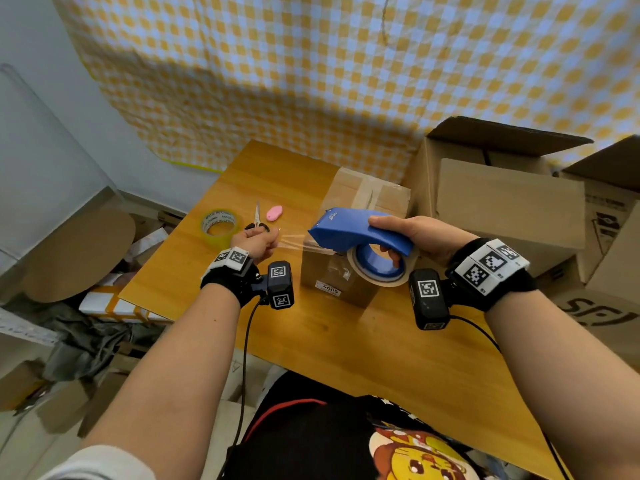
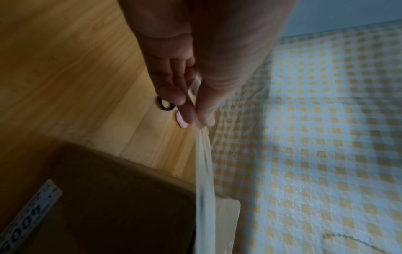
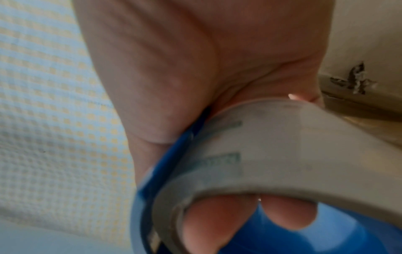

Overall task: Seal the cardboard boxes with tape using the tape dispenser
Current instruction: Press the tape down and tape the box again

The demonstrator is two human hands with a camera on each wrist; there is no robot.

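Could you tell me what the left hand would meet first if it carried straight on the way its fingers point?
Probably the scissors, just beyond the left hand; depth is unclear.

Bare table (image 1: pixel 363 341) nearside, scissors (image 1: pixel 257 220), tape roll (image 1: pixel 220 227) crowding left

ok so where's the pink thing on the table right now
In the head view, the small pink oval object lies on the wooden table, left of the taped cardboard box, beside the scissors.

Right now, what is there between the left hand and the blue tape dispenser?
A stretch of clear tape spans the gap in the head view, from the left hand, which pinches its end, to the blue tape dispenser in the right hand.
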